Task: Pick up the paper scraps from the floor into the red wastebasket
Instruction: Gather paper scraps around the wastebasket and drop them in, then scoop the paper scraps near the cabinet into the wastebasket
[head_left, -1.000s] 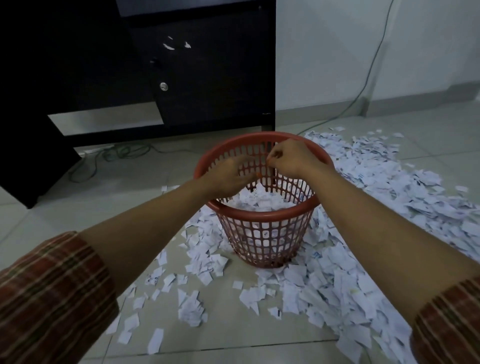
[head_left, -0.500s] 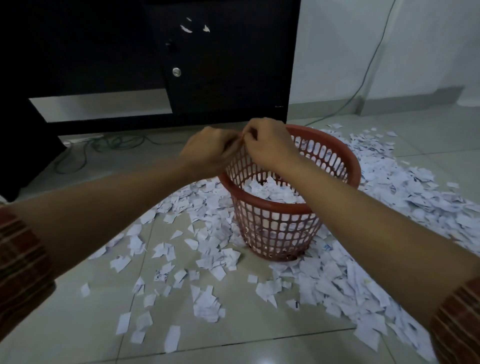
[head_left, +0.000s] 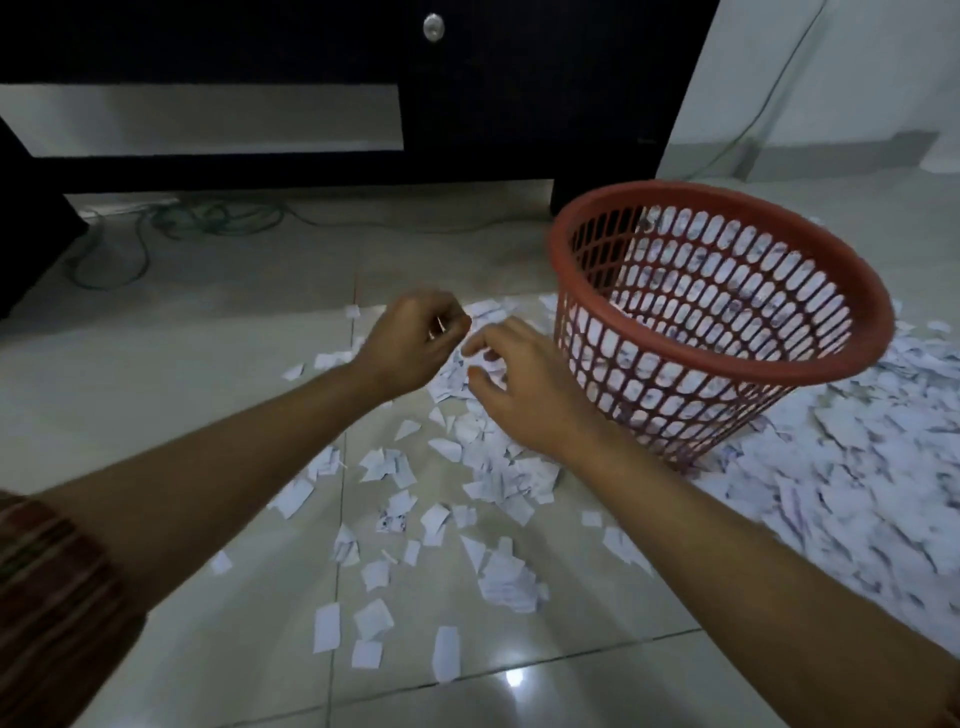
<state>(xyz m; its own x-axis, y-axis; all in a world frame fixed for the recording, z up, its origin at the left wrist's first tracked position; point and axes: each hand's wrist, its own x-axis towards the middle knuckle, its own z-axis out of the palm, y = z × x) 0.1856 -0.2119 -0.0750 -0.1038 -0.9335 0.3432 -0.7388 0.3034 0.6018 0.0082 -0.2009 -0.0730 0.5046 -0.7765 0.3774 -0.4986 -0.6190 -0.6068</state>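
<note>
The red wastebasket (head_left: 701, 193) stands on the tiled floor at the right, its mesh wall facing me. White paper scraps (head_left: 509, 577) lie scattered over the tiles in front of me, and a thick layer of scraps (head_left: 841, 467) spreads to the right of the basket. My left hand (head_left: 415, 345) hovers low over the scraps left of the basket, fingers curled in with no paper showing in it. Just to its right, my right hand (head_left: 524, 389) reaches down with loosely spread fingers, its fingertips at a small heap of scraps.
A black cabinet (head_left: 519, 104) with a round metal knob stands behind, its leg close to the basket. Green cables (head_left: 208, 218) lie coiled on the floor beneath it. A thin cable (head_left: 779, 78) runs down the white wall at the back right.
Both hands have left the basket's rim and dropped down and left to the scraps on the floor. My view swung left, so the basket now sits at the right.
</note>
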